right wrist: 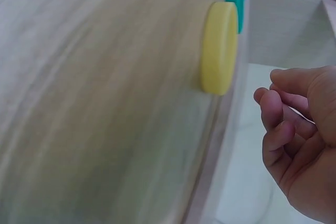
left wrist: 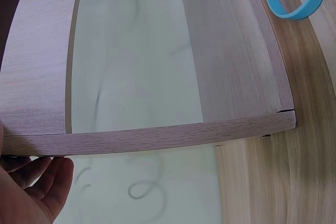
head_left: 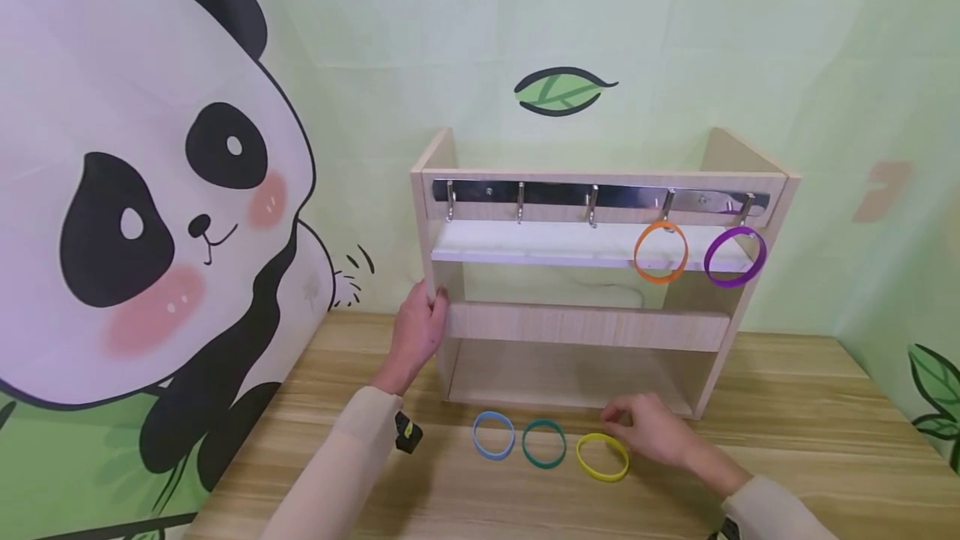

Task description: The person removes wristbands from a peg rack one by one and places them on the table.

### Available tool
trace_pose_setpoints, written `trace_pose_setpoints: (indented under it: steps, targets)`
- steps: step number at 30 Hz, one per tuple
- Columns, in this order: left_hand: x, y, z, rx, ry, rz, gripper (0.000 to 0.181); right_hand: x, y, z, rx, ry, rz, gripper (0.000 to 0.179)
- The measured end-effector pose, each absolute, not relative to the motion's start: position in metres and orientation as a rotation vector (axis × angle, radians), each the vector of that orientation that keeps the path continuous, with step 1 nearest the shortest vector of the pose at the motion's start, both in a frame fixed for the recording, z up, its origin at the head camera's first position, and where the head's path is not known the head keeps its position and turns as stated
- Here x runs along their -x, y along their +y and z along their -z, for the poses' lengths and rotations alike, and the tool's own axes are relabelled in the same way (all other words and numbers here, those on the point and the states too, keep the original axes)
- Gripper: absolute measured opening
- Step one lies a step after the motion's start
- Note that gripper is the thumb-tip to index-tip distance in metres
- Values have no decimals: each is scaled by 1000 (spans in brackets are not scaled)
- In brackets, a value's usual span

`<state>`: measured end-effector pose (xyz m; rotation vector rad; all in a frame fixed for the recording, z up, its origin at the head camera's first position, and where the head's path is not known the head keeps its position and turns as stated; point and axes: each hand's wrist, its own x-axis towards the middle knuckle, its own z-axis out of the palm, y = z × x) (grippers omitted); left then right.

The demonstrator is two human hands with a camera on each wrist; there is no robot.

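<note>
My left hand [head_left: 422,325] grips the left side panel of a small wooden shelf [head_left: 588,326], thumb at its front edge; its fingers [left wrist: 56,184] lie along the panel's outer face. My right hand [head_left: 651,430], fingers loosely bent and holding nothing, hovers just right of a yellow wristband [head_left: 602,477] on the table. Left of that lie a green wristband [head_left: 544,465] and a light blue wristband [head_left: 493,457]. From the two rightmost hooks of a metal hook rail [head_left: 555,195] hang an orange wristband [head_left: 637,263] and a purple wristband [head_left: 735,282].
The shelf stands on a wood-grain table [head_left: 465,507] against a pale green backdrop [head_left: 420,48] with a large painted panda [head_left: 112,48] at the left. Three hooks on the rail's left and middle are bare.
</note>
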<state>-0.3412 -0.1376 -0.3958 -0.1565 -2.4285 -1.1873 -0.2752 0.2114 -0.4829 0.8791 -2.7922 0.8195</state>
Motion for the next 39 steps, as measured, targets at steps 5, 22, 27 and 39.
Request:
trace_pose_setpoints:
  steps: [5, 22, 27, 39]
  targets:
    - [341, -137, 395, 163, -2420, 1184, 35, 269, 208, 468, -906, -2716, -837, 5]
    - [341, -139, 394, 153, -2433, 1219, 36, 247, 201, 388, -873, -2485, -750, 9]
    - [341, -139, 394, 158, -2435, 1225, 35, 244, 205, 370, -870, -2398, -770, 12]
    - [341, -138, 395, 176, -2416, 1202, 34, 247, 219, 331, -829, -2115, -729, 22]
